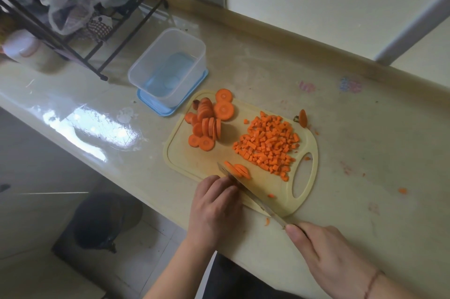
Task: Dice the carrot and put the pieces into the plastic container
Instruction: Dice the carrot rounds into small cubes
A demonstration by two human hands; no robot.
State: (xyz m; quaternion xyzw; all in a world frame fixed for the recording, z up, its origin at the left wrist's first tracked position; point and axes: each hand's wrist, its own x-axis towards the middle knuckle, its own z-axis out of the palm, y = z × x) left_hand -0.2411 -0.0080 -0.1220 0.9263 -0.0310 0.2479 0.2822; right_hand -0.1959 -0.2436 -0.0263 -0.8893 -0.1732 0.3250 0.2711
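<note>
Left hand (215, 203): knuckles up, fingers curled down over a small stack of carrot slices (239, 170) at the near edge of the cutting board (185, 159) — most likely tucked to keep the fingertips clear of the blade.
Right hand (323, 247): wrapped round the handle of the kitchen knife (253, 197), forefinger along the top; the blade lies against the slices beside the left knuckles.
Diced carrot (266, 145): a heap on the right of the board, pushed clear of the cutting spot.
Uncut rounds (207, 123): piled at the far left, waiting.
Plastic container (170, 64): open, no carrot inside, standing on its blue lid (155, 106) just beyond the board — near enough for transfer.
Carrot end (302, 118): discarded off the board's far edge.
Writing: no brand or label readable.
</note>
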